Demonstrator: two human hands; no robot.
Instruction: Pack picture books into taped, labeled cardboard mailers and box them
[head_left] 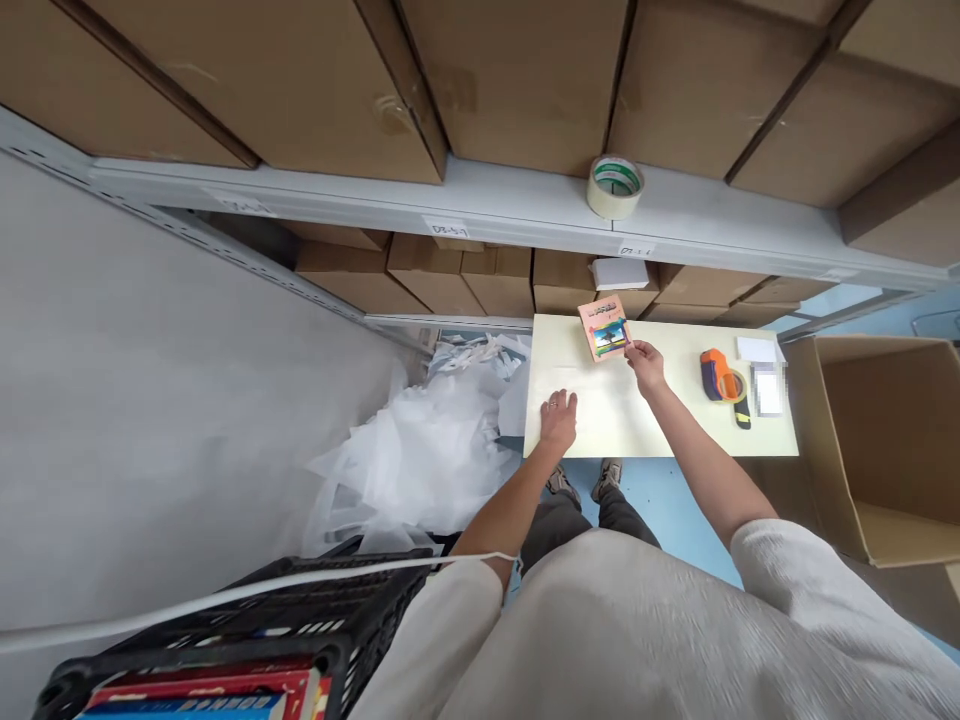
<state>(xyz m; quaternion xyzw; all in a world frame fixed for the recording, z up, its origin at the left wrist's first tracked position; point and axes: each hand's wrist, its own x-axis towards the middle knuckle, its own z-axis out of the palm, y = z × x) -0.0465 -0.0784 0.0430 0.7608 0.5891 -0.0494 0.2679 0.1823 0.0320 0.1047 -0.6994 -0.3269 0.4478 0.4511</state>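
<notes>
A small pink book (604,312) with a colourful picture on its cover is pinched at its right edge by my right hand (646,366). It is over the back part of the pale yellow table (600,420). My left hand (559,418) rests on the tabletop near its left front corner, fingers spread and nothing in them. To the right of my right hand are an orange and purple tape dispenser (714,374) and a black and yellow cutter (742,412).
Shelves of cardboard boxes (517,80) rise behind the table, with a tape roll (615,187) on the ledge. White plastic wrapping (427,450) is heaped at left. A black crate (352,600) holds books at lower left. An open carton (832,450) stands at right.
</notes>
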